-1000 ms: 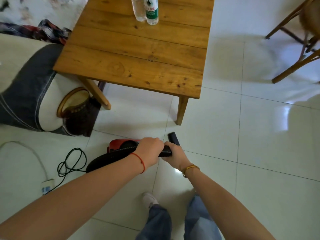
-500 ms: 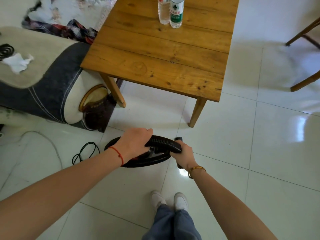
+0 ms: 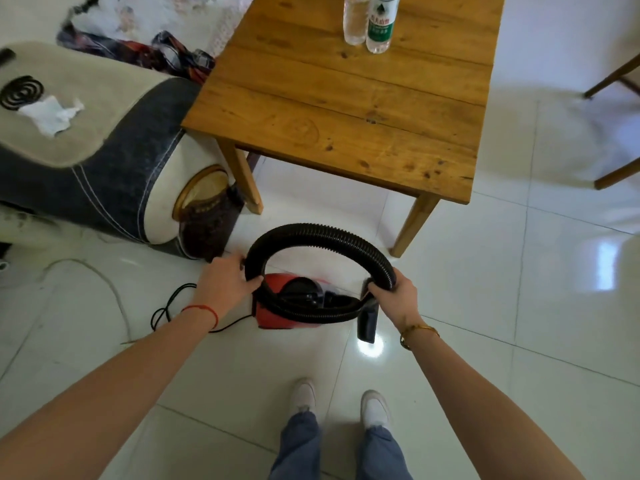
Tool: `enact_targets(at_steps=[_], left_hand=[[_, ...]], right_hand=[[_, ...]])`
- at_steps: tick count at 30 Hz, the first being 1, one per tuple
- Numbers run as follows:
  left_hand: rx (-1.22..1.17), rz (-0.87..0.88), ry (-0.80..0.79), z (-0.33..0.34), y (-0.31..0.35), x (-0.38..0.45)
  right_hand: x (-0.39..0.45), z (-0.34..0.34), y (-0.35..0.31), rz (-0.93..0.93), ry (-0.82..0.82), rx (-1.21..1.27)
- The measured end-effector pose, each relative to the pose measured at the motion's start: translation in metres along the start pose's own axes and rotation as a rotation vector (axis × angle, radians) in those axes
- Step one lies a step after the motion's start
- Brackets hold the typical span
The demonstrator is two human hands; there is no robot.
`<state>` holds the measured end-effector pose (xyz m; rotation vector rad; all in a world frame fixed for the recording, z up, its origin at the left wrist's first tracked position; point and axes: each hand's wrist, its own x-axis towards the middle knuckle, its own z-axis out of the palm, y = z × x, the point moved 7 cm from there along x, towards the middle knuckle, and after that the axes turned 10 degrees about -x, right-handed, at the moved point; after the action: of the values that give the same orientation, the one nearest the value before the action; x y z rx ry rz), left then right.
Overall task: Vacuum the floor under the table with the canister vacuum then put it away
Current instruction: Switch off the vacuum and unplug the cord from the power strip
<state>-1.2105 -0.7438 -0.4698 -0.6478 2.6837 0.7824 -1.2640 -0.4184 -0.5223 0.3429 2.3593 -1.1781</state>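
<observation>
A small red canister vacuum [image 3: 273, 313] sits on the white tile floor in front of the wooden table [image 3: 346, 109]. Its black ribbed hose [image 3: 318, 232] arches up in a loop above the canister. My left hand [image 3: 225, 282] grips the hose's left end near the canister. My right hand [image 3: 398, 296] grips the right end, just above the black nozzle [image 3: 367, 322], which points down at the floor. A black power cord [image 3: 169, 306] trails left from the vacuum.
A grey and cream sofa arm [image 3: 104, 168] stands left of the table, with a tissue [image 3: 52, 114] on top. Two water bottles [image 3: 369, 19] stand on the table. Chair legs [image 3: 613, 126] show at the right. My feet [image 3: 339, 403] are behind the vacuum.
The hose has gone from a flat bundle to a wide upright loop as my hands moved apart. The red canister and the nozzle are now plainly visible.
</observation>
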Motion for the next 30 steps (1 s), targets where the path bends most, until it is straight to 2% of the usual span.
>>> enact_targets(at_steps=[3,8,11,13,17,21,26,30], left_hand=[[-0.132,-0.123,-0.046,0.029,-0.027,0.006],[-0.282,-0.191,-0.174,0.096,-0.043,0.001],[-0.503,-0.217,-0.131,0.132,-0.052,-0.003],[-0.564,-0.159,-0.031,0.139,-0.05,-0.004],[-0.657,0.007,0.067,0.143,-0.035,-0.008],[-0.66,0.125,0.175,0.139,-0.015,-0.012],[-0.719,0.271,0.257,0.142,0.001,-0.009],[-0.677,0.445,0.206,0.151,0.014,-0.003]], right_hand=[[0.011,0.0,0.0,-0.002,0.073,0.006],[0.021,0.0,0.0,-0.031,0.185,0.056],[0.022,0.006,0.002,-0.102,0.193,0.079],[0.023,0.018,0.01,-0.17,0.12,0.089],[0.024,0.052,0.024,-0.35,-0.028,-0.079],[0.028,0.084,0.028,-0.494,-0.076,-0.077],[0.037,0.11,0.034,-0.641,0.017,-0.187],[0.045,0.11,0.037,-0.655,0.257,-0.227]])
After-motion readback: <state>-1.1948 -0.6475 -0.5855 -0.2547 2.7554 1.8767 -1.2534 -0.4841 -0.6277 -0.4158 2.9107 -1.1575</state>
